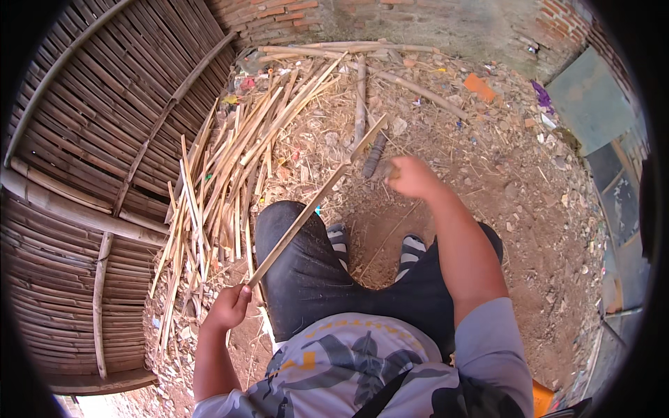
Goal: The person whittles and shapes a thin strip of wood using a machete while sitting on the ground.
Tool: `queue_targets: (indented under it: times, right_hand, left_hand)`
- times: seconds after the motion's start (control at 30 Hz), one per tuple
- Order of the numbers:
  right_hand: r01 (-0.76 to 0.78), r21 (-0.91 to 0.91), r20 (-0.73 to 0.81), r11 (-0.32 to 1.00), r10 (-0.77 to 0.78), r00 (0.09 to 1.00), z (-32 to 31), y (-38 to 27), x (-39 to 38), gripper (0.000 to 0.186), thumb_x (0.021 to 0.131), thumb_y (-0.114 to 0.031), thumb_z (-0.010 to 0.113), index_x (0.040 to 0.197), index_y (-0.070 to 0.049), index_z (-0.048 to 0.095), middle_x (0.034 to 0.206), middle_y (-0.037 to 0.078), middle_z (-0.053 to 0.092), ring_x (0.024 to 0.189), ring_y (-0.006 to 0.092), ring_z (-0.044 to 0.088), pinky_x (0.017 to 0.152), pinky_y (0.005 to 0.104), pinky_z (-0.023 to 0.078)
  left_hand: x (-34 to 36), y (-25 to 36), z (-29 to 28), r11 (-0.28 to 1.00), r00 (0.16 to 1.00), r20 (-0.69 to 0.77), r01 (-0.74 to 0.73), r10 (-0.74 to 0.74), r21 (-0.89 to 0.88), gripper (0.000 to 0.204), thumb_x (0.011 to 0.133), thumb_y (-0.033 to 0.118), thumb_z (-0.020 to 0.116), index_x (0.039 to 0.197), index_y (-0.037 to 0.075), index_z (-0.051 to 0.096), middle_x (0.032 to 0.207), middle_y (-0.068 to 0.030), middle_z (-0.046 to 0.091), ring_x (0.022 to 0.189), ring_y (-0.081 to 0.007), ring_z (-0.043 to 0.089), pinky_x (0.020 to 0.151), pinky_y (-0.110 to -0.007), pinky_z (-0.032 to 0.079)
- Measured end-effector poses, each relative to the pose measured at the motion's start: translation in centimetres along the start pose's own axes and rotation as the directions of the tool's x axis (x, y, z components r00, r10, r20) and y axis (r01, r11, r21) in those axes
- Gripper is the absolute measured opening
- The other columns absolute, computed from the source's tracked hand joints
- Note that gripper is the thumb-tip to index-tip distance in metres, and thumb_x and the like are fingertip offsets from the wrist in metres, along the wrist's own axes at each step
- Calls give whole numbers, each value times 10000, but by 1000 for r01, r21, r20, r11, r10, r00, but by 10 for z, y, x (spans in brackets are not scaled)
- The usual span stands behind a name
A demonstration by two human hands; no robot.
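Note:
My left hand (228, 307) is closed around the lower end of a long, flat bamboo strip (298, 224). The strip slants up and away to the right, passing over my left knee. Near its far end there is a break or notch in its outline. My right hand (416, 178) is a fist to the right of that far end, slightly smeared by motion. Something small seems to show at its fingers, but I cannot make out what. Between fist and strip, a dark ribbed piece (374, 157) lies on the ground beside a short pole (360, 101).
A heap of split bamboo strips (230, 167) lies to the left, beside a bamboo slat wall (104, 104). Poles (418, 90) lie near the brick wall (418, 24) at the back. Grey panels (592, 101) lean at the right. Litter and chips cover the dirt floor (536, 279).

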State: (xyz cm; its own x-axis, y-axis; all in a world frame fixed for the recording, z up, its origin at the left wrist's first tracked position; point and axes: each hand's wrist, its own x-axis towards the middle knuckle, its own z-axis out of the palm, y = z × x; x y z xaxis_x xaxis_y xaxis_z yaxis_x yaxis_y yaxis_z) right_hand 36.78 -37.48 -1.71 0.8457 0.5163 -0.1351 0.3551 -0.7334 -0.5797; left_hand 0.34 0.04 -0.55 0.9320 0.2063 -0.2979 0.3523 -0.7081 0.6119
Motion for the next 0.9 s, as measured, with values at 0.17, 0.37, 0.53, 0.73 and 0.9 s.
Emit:
queue_targets:
  times: [0.17,0.37,0.53,0.73,0.9]
  right_hand:
    - [-44,137,-164,990,67,984,-2,31,11,307,829,-217,728,1075,-40,678,1020,183,720,967,348,710,840,470,556]
    - [219,-259,69,941,-208,976,-6,-44,-22,326,831,-230,739,1090,-41,679,966,208,714,938,373,701,834,455,556]
    - [-80,116,-108,990,93,990,-9,16,3,307,835,-242,749,1061,-47,678,927,174,723,880,347,711,797,454,562]
    - [206,-47,-2,977,-206,979,21,-21,-9,273,852,-229,750,1032,-39,671,874,173,713,803,313,707,746,434,556]
    - [312,-242,113,919,-293,950,12,-60,-27,242,861,-215,742,1016,-44,668,883,171,710,813,315,698,757,435,552]
  left_hand:
    - [0,-2,1,999,999,-6,40,-40,22,520,1086,406,466,833,-19,624,636,-138,592,600,-229,548,612,-408,470]
    - [-1,-5,3,1000,1000,-7,10,-10,6,508,1085,388,466,836,-26,626,643,-166,600,603,-274,570,625,-417,481]
    - [-2,3,-1,998,1000,-12,12,-12,66,505,1086,386,460,849,-24,635,661,-186,611,618,-300,591,641,-426,489]
    - [-3,-2,4,998,999,5,54,-54,14,504,1085,392,451,867,-15,652,681,-189,626,646,-307,611,668,-433,495]
    - [-4,-8,7,999,999,-5,37,-37,37,504,1084,399,442,867,-11,637,675,-199,611,640,-340,600,666,-442,493]
